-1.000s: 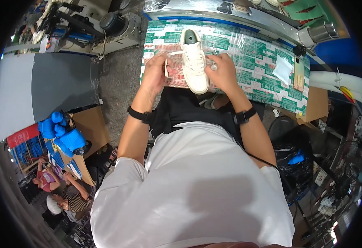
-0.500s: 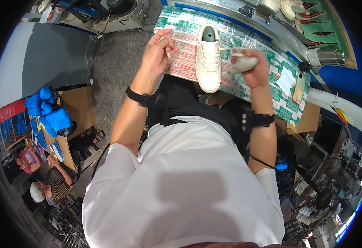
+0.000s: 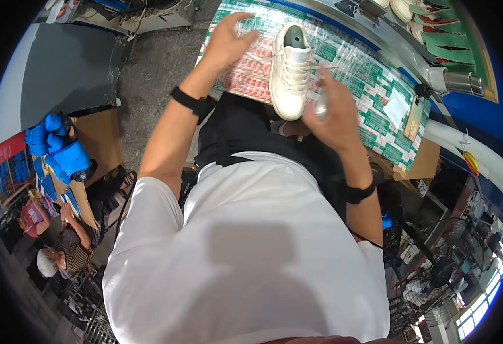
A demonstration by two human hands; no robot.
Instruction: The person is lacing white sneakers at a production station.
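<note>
A cream-white lace-up shoe (image 3: 289, 80) with a dark green insole stands on the wrapped work surface, its toe toward me. My left hand (image 3: 227, 43) hovers at the shoe's left with thumb and fingers apart, holding nothing. To the right of the shoe is my right hand (image 3: 337, 114), somewhat smeared by motion. A small grey-white object (image 3: 321, 108) shows between its thumb and fingers, mostly hidden; I cannot make out its kind. The loose lace (image 3: 323, 67) sticks out from the shoe's right side, and another end lies faintly to the left.
A green-and-white patterned, plastic-wrapped surface (image 3: 372, 109) carries a white paper (image 3: 396, 109) and a phone (image 3: 414, 118) at right. Beyond it runs a metal-edged bench with shoe parts (image 3: 447, 49). Blue bundles (image 3: 68, 155) lie on a left-hand table near two other people. A fan (image 3: 443, 272) stands at lower right.
My left hand has let go of the lace and opened, moving up. My right hand has come down and nearer to the shoe, away from the lace end.
</note>
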